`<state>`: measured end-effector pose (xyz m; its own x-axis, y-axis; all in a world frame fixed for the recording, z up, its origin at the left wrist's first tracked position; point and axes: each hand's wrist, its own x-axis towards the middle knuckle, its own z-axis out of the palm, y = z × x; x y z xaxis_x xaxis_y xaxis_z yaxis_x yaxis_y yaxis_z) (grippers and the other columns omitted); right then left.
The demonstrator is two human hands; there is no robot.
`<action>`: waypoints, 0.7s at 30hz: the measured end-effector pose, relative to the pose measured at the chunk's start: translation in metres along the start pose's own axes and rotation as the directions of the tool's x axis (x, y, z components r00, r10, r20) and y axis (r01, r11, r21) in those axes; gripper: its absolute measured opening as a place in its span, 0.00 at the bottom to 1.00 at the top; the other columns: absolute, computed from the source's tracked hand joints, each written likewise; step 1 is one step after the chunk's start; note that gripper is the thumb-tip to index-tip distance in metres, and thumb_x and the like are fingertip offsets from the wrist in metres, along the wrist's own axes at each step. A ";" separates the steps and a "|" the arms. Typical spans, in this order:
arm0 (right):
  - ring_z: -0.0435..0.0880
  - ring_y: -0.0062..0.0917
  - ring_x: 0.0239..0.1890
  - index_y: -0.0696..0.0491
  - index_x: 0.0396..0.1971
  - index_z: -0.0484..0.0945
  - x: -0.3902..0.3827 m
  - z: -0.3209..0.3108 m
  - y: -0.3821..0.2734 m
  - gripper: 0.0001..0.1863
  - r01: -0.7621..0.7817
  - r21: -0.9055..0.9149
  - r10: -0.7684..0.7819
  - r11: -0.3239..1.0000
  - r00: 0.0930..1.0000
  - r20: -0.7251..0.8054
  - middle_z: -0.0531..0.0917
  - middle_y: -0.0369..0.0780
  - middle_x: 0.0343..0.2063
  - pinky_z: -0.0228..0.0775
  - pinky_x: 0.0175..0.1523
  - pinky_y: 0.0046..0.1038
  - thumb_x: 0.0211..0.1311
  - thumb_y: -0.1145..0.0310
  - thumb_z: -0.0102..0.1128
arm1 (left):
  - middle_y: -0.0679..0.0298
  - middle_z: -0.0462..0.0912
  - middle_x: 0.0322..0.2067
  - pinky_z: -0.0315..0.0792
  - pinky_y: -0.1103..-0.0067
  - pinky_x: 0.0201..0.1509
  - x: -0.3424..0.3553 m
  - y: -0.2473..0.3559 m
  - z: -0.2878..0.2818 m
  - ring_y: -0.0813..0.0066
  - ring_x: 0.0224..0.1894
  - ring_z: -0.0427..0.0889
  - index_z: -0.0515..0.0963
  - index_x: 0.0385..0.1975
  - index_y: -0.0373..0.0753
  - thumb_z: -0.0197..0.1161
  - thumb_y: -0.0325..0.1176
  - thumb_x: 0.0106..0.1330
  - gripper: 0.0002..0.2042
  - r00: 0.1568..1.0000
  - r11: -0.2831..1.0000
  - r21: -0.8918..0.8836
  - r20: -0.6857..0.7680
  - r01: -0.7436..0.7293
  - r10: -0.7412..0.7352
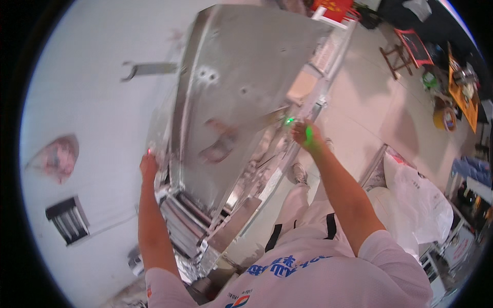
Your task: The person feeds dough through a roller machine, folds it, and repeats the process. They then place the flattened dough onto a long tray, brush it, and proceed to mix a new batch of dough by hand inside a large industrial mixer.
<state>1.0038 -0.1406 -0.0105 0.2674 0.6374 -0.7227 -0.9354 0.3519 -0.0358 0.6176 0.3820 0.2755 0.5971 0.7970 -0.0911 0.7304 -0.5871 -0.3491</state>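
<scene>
A steel machine (pixel 236 77) with a broad sloping plate and metal rollers (pixel 187 213) stands in front of me. My left hand (pixel 149 164) is at the plate's left side beside a small red light (pixel 149 151), its fingers curled on something I cannot make out. My right hand (pixel 308 133) is at the right-hand rail (pixel 334 56), fingers closed next to a bright green light (pixel 290 120); what they hold is hidden. A pale tan block (pixel 302 85) lies on the rail above that hand.
A white wall (pixel 97 118) runs along the left, with a dark vent-like fitting (pixel 67 218). On the right floor (pixel 359 102) are a folding stool (pixel 405 51), an orange board (pixel 462 102), a yellow bucket (pixel 444 118) and large white sacks (pixel 413 205).
</scene>
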 end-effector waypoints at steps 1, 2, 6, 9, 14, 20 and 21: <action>0.83 0.35 0.29 0.57 0.36 0.74 -0.004 0.006 -0.005 0.24 0.047 -0.056 -0.049 0.997 0.998 -0.041 0.83 0.44 0.29 0.77 0.34 0.35 0.71 0.47 0.50 | 0.45 0.82 0.41 0.76 0.59 0.45 0.014 0.014 0.000 0.47 0.43 0.82 0.79 0.34 0.35 0.56 0.31 0.63 0.07 0.988 0.999 0.033 0.153 -0.015 0.009; 0.82 0.34 0.27 0.57 0.35 0.75 -0.001 0.009 -0.012 0.24 0.046 -0.032 -0.050 0.998 0.992 -0.117 0.83 0.44 0.27 0.77 0.33 0.34 0.71 0.46 0.50 | 0.45 0.82 0.41 0.76 0.59 0.46 0.028 0.028 -0.005 0.47 0.43 0.82 0.78 0.32 0.35 0.55 0.30 0.63 0.07 0.955 0.997 0.071 0.295 -0.038 0.015; 0.80 0.28 0.21 0.52 0.29 0.77 0.003 0.022 -0.009 0.20 0.070 -0.181 -0.096 0.981 0.986 -0.139 0.81 0.38 0.22 0.76 0.31 0.31 0.70 0.49 0.53 | 0.42 0.81 0.36 0.72 0.57 0.46 0.017 0.021 0.008 0.42 0.41 0.79 0.76 0.35 0.34 0.46 0.43 0.70 0.17 0.991 0.922 -0.364 0.035 0.130 -0.126; 0.79 0.27 0.20 0.51 0.28 0.76 -0.001 0.025 -0.002 0.19 0.112 -0.254 -0.145 0.961 0.983 -0.115 0.80 0.37 0.21 0.75 0.30 0.30 0.70 0.50 0.52 | 0.42 0.80 0.35 0.71 0.57 0.45 0.017 0.033 0.001 0.43 0.40 0.79 0.74 0.37 0.34 0.44 0.45 0.71 0.19 0.970 0.899 -0.366 0.052 0.241 -0.239; 0.79 0.27 0.20 0.50 0.27 0.76 -0.010 0.030 -0.002 0.20 0.115 -0.197 -0.141 0.974 0.983 -0.120 0.79 0.36 0.20 0.75 0.30 0.30 0.70 0.49 0.53 | 0.44 0.80 0.35 0.70 0.59 0.45 0.013 0.016 0.010 0.47 0.38 0.79 0.73 0.38 0.33 0.45 0.45 0.71 0.19 0.974 0.904 -0.364 0.064 0.224 -0.216; 0.79 0.27 0.21 0.51 0.26 0.76 0.001 0.022 -0.001 0.19 0.057 -0.053 -0.060 0.997 0.997 -0.055 0.79 0.36 0.21 0.74 0.31 0.30 0.69 0.51 0.52 | 0.52 0.76 0.29 0.70 0.63 0.41 0.020 -0.015 0.016 0.60 0.32 0.74 0.72 0.35 0.33 0.47 0.44 0.70 0.18 0.931 0.718 -0.592 0.224 0.366 -0.289; 0.79 0.27 0.22 0.51 0.26 0.76 0.001 0.020 -0.005 0.18 0.035 -0.042 -0.037 0.998 0.998 -0.054 0.79 0.36 0.21 0.73 0.32 0.30 0.68 0.52 0.52 | 0.53 0.76 0.28 0.70 0.63 0.40 0.025 -0.009 0.016 0.61 0.32 0.73 0.72 0.34 0.33 0.47 0.44 0.70 0.17 0.921 0.718 -0.578 0.246 0.389 -0.301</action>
<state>1.0138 -0.1279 0.0031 0.2894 0.5859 -0.7570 -0.9343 0.3449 -0.0902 0.6204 0.4092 0.2616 0.2485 0.9459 -0.2085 0.9480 -0.1933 0.2528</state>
